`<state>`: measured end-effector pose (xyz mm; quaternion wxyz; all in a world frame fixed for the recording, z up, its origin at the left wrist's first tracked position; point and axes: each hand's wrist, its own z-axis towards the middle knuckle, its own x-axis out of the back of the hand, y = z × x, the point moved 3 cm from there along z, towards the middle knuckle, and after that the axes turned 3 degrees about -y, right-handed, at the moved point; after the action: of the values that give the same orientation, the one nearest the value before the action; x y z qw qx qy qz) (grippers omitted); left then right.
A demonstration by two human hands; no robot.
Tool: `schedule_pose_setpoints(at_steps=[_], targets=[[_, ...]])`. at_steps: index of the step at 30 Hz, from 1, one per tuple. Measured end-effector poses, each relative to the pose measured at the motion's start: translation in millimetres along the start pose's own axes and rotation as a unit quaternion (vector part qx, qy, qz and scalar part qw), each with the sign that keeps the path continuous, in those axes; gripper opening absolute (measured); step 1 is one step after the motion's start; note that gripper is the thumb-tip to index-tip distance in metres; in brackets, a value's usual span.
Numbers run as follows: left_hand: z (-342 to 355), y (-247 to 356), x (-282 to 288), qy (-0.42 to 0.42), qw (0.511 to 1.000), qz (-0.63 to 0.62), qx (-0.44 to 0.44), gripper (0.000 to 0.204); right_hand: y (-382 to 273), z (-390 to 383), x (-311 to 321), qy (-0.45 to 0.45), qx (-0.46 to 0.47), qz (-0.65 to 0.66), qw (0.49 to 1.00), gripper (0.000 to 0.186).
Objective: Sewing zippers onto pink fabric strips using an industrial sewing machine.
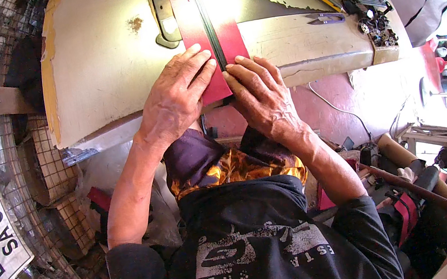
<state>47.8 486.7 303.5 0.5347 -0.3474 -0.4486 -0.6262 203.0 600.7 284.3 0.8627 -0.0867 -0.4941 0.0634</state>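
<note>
A red strip (191, 31) with a zipper (207, 23) is lying on the table (98, 72). My left hand (177, 95) and right hand (262, 94) are resting fingers on its near part; whether they're pinching, I can't tell. Snips (328, 18) are lying rightward.

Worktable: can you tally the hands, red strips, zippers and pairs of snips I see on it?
Hands: 2 (left hand, right hand)
Red strips: 2, one each side of the zipper
Zipper: 1
Pair of snips: 1
Total: 6
</note>
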Motion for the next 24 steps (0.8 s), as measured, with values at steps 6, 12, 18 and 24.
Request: schedule_pose_setpoints(at_steps=[6,12,18,24], targets=[[3,0,4,-0.016,1.0,0.011,-0.011,0.058,3,8,11,-0.027,0.023,0.024,0.999,0.046],[15,-8,18,-0.039,0.998,-0.042,-0.025,0.045,7,19,23,-0.063,0.037,0.087,0.993,0.052],[45,-28,13,0.01,0.999,0.036,0.031,0.029,9,19,25,-0.087,0.031,0.091,0.992,0.063],[43,-24,10,0.0,0.998,0.063,-0.001,0.036,6,18,25,-0.127,0.058,0.028,0.99,0.056]])
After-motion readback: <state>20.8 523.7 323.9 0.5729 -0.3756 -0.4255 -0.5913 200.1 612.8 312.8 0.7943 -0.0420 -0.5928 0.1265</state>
